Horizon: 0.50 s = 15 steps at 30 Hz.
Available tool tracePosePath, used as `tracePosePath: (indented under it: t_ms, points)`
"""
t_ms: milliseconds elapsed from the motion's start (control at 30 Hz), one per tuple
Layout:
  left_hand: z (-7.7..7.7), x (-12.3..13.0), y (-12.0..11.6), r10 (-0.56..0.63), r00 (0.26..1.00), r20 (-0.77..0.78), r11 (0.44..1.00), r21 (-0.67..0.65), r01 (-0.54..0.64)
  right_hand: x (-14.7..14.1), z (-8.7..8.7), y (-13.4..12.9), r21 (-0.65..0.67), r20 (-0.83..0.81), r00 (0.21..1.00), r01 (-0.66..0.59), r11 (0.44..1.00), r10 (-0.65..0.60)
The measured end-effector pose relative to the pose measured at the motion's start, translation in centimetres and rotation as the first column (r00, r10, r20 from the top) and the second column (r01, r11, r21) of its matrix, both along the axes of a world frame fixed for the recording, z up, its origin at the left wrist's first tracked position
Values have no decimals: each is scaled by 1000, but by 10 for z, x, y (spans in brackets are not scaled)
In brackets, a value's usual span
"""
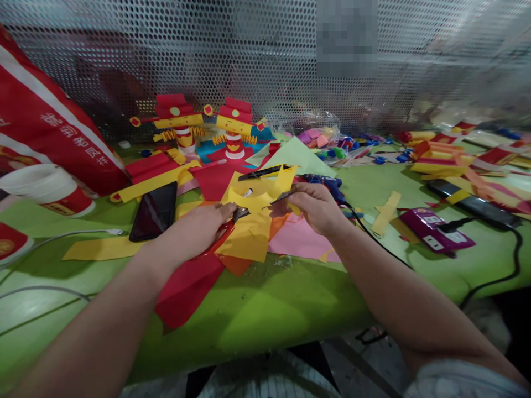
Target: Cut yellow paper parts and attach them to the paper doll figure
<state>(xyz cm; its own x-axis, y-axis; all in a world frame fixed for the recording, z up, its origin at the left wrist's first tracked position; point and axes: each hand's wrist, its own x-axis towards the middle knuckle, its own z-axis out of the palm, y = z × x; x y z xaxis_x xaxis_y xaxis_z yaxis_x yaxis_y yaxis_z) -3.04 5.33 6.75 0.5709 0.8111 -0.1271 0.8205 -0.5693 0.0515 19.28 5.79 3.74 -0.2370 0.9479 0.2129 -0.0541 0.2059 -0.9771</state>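
My left hand (pixel 205 224) lies closed over the yellow paper in the middle of the table, its fingertips beside the dark metal end of a red-handled tool (pixel 226 237), which looks like scissors. What those fingers grip is hidden. Across from it, my right hand (pixel 315 204) pinches a thin dark strip (pixel 282 197) at the edge of a cut yellow paper (pixel 286 182). More yellow paper (pixel 249 240) sits beneath, over orange and red sheets (pixel 191 290). A long black object (pixel 263 172) lies just behind, and a blue glue gun (pixel 323 181) is beyond my right hand.
Two red-and-yellow paper cup figures (pixel 234 130) stand at the back. To the left are a phone (pixel 155 210), white-and-red paper cups (pixel 53 190) and a large red bag (pixel 53 110). A purple power socket (pixel 435 229) with a black cable is on the right.
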Motion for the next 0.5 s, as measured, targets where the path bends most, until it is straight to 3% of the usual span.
tracePosePath:
  t_ms: [200,367,500]
  points:
    - [2,0,-1,-37,999,22,999,5,37,1,-1,2,23,-36,999,-9,1000,10]
    - [2,-1,0,2,999,43,1000,-31,-1,2,0,1,31,-4,1000,-11,999,11]
    - [-8,-8,5,13,967,253,998,-64,3,1,3,0,24,22,999,27,999,-28]
